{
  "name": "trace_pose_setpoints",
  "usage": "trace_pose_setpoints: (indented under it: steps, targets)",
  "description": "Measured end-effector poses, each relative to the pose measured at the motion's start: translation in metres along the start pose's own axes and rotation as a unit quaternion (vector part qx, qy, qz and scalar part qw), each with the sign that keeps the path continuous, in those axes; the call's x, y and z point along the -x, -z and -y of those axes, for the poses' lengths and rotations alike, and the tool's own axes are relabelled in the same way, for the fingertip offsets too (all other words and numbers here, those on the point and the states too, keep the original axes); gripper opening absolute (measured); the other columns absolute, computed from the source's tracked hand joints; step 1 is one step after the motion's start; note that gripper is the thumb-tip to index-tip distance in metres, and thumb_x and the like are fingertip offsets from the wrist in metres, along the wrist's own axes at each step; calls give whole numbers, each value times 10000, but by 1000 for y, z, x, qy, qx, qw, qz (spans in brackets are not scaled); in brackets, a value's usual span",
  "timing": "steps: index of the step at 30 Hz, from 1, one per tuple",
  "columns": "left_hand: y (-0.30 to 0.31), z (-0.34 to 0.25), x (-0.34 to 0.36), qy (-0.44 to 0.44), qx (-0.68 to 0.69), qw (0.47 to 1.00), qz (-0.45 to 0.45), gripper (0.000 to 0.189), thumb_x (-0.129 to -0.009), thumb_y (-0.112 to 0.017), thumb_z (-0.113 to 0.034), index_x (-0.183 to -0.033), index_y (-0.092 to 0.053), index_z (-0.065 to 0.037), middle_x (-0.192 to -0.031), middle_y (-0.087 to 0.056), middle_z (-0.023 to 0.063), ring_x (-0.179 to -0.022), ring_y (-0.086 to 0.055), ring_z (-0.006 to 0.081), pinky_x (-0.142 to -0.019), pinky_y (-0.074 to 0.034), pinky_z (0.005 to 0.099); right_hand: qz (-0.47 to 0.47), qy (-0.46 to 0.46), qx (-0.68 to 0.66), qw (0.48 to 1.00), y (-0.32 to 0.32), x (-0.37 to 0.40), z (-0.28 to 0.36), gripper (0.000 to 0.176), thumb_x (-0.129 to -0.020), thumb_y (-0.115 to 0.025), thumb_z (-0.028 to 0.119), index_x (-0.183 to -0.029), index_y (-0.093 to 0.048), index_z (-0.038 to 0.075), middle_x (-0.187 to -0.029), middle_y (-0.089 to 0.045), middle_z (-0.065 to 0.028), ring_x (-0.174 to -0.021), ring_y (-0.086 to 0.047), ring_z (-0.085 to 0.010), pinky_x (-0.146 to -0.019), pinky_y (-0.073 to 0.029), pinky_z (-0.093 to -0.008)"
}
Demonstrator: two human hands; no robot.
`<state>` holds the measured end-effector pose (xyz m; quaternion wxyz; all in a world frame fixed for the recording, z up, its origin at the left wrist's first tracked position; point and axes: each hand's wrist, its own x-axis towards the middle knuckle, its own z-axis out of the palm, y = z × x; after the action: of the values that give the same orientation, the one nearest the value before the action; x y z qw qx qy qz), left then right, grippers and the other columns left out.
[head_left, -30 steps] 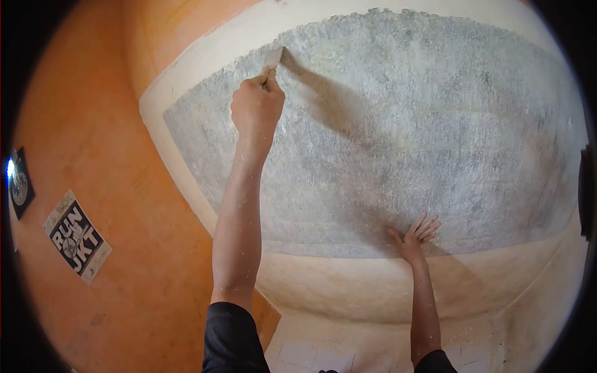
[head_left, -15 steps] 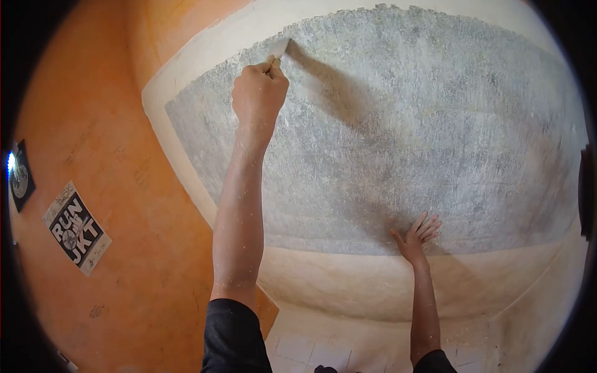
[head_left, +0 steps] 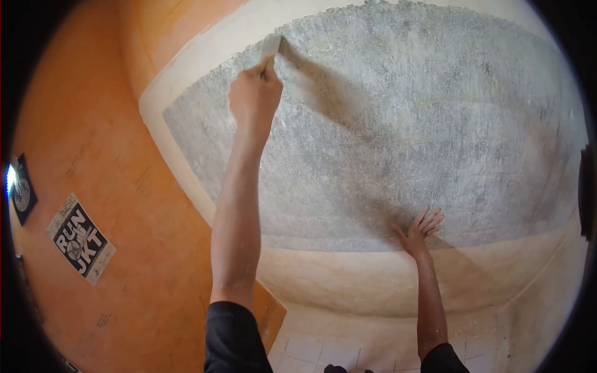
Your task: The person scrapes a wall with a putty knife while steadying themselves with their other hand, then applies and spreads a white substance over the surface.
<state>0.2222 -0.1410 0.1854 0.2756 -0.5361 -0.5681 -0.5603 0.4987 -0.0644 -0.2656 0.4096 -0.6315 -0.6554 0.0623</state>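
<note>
My left hand (head_left: 256, 93) is closed around the handle of a scraper (head_left: 272, 46). The scraper's flat metal blade points up at the jagged upper left border of a grey, rough patch (head_left: 373, 124) on the wall. My fingers hide most of the handle. Lower down to the right, my right hand (head_left: 421, 233) lies with its fingers spread against the bottom part of the grey patch, holding nothing. Shadows of both arms fall across the patch.
A cream painted band (head_left: 323, 264) borders the grey patch. To the left is an orange wall (head_left: 149, 248) with a black and white poster (head_left: 81, 239) and a dark picture (head_left: 22, 189). Pale floor tiles (head_left: 305, 348) show at the bottom.
The scraper has shifted slightly left along the patch's upper border, and its blade shows more broadly. My right hand stays on the wall. The camera view has tilted a little.
</note>
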Motion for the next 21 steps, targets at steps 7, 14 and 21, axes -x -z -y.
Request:
trace_pose_setpoints:
  steps: [7,14,21]
  targets:
    - [8,-9,-9,17,1,999,37,342,-910,-604,-375,-1156,-738,-179,-920,-717,228,-890,-703,373,-818,-542,417,-12,10,12,1000,-3,1,-6,1273,-842,-555,751,-1513,156,-64,-1491,308,-406,-1342,347,-596,-1001,190,-752]
    - [-2,8,-17,-39,-20,999,-31,300,-908,-606,-329,-1128,-755,-190,-889,-711,219,-826,-692,398,-743,-554,450,24,-5,18,1000,9,2,1,1245,-854,-548,740,-1520,131,-64,-1499,275,-417,-1351,305,-618,-1013,166,-756]
    - [6,-1,-14,-27,-9,1000,4,319,-927,-590,-346,-1155,-744,-185,-904,-722,212,-862,-706,362,-771,-552,436,27,-7,20,999,15,2,3,1259,-840,-556,751,-1527,131,-50,-1496,281,-419,-1347,305,-624,-1014,159,-758]
